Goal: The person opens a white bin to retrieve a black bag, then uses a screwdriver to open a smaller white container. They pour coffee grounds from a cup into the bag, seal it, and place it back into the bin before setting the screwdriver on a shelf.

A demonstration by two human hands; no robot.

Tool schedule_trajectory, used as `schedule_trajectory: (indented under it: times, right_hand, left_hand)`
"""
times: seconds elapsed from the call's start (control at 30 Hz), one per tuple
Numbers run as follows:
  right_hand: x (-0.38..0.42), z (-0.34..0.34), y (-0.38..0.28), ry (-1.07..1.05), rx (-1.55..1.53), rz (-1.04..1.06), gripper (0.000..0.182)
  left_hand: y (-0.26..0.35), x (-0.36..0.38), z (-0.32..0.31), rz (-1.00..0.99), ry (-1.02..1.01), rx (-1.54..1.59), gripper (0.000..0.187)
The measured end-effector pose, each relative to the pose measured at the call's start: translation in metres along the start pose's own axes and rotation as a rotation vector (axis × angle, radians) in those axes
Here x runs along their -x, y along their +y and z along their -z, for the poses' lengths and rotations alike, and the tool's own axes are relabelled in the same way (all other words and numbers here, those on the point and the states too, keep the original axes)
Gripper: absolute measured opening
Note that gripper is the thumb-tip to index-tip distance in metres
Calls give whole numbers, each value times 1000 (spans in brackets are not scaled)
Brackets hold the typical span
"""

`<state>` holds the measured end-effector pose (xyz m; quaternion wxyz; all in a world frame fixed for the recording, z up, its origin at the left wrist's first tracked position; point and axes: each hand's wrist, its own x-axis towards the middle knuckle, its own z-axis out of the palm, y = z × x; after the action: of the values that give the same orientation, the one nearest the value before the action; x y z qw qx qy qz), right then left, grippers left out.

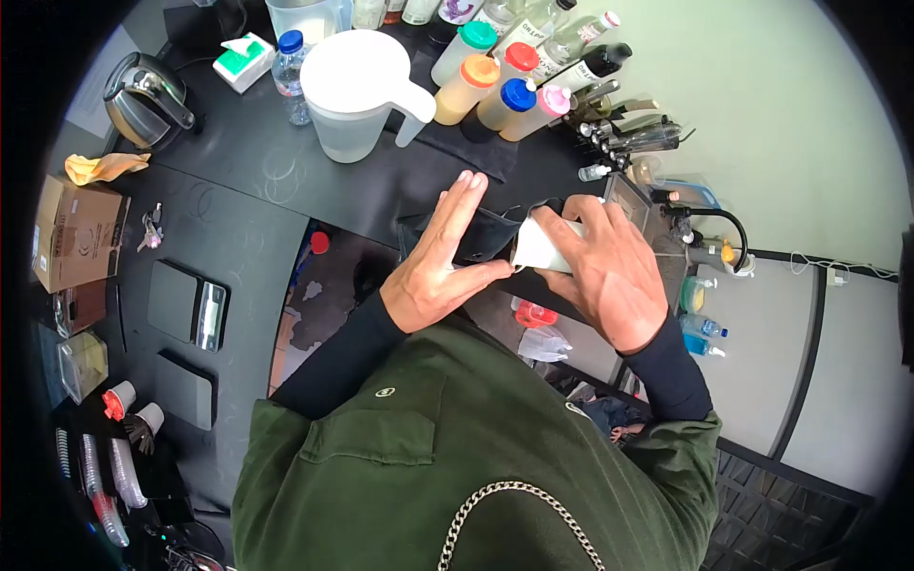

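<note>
Mount: head-worn, single fisheye view, dark round edges.
Facing: forward and steeply down over the person's chest onto the black counter (pixel 257 171).
Nearness: close above the left hand (pixel 441 262) and right hand (pixel 609 271).

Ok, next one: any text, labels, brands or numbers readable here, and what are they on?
None can be read for certain.
Clear bottles at the back: dark label print, too small.
Cardboard box on the left: round stamp, blurred.
Green jacket: small chest emblem, no readable letters.
Scale: display shows no readable digits.
White paper in the right hand: no print visible.
</note>
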<state>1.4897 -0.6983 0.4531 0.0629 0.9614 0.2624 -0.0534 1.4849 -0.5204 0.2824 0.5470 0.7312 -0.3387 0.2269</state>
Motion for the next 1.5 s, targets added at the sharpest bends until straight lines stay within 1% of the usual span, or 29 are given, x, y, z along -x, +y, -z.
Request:
schedule_trajectory:
  times: [0.07,0.13,0.17,0.23,0.33,0.4,0.47,0.5,0.57,0.6,0.63,0.7,0.73,0.77,0.83,0.87,0.9,0.97,1.0,1.03,1.1,1.13,1.17,1.23,1.3,1.37,1.4,1.43,1.5]
  right_hand:
    - [-3,1,-2,7,40,37,56]
    - [-5,0,-3,-25,106,61,39]
    - [-6,-2,-4,-22,108,65,39]
    - [-9,-8,-4,32,291,115,23]
    - [-14,-9,-10,52,358,128,18]
    - [-15,-10,-13,51,360,134,17]
    - [-16,-13,-13,48,361,142,16]
    - [-16,-18,-11,47,417,129,16]
    - [-16,-21,-10,43,470,114,15]
    - [-17,-21,-10,37,472,112,15]
    - [-18,-21,-10,32,476,108,16]
    - [-20,-24,-14,43,498,111,15]
    - [-20,-26,-16,49,520,118,16]
    - [-20,-25,-19,52,518,110,16]
    - [-20,-24,-24,-25,544,64,15]
    - [-20,-25,-25,-9,551,60,15]
    - [-21,-25,-25,-4,549,49,15]
    - [-22,-23,-24,90,443,154,16]
    - [-25,-21,-23,124,414,177,16]
    - [-26,-20,-19,132,412,170,16]
    - [-24,-16,-9,209,147,239,16]
    - [-22,-15,-6,233,51,264,17]
    - [-21,-18,-5,244,51,259,17]
    - [-19,-26,-7,239,134,252,15]
    - [-20,-22,-9,216,127,218,14]
    - [-25,-15,-6,-21,101,249,30]
    - [-28,-19,1,168,-94,292,29]
    - [-26,-20,4,182,-96,284,29]
    - [-22,-20,10,351,-668,254,38]
  left_hand:
    - [0,0,1,-33,17,-35,33]
    - [0,1,-2,-43,48,-27,33]
    - [0,2,-3,-56,70,-12,33]
    - [1,2,-2,-61,88,-30,33]
    - [1,4,-4,-67,122,-75,30]
    - [0,7,-5,-63,141,-107,27]
    - [-1,12,-5,66,155,0,36]
    - [-3,11,-3,66,155,-2,36]
    - [-5,5,4,121,291,-8,48]
    - [-6,0,14,100,237,-81,64]
    - [-7,1,16,98,235,-82,64]
    - [-8,-1,18,100,192,14,75]
    - [-7,-3,19,89,206,4,80]
    - [-8,-3,18,84,199,5,80]
    - [-12,-2,15,60,76,-56,75]
    - [-11,-4,13,92,75,-42,68]
    - [-9,-6,15,83,67,-42,68]
    - [-4,-12,18,163,-59,27,65]
    - [-3,-13,14,149,-13,6,62]
    - [-3,-12,13,142,-21,2,62]
    - [-3,-9,10,255,45,28,63]
    - [-7,-10,11,240,9,13,64]
    - [-8,-12,11,231,3,8,64]
    - [-7,-13,12,254,-54,52,62]
    - [-9,-12,10,211,-78,-3,65]
    - [-7,-14,9,214,-43,56,69]
    - [-9,-6,10,304,-85,69,72]
    - [-10,-6,10,293,-96,63,72]
    - [-12,-9,11,297,-96,49,70]
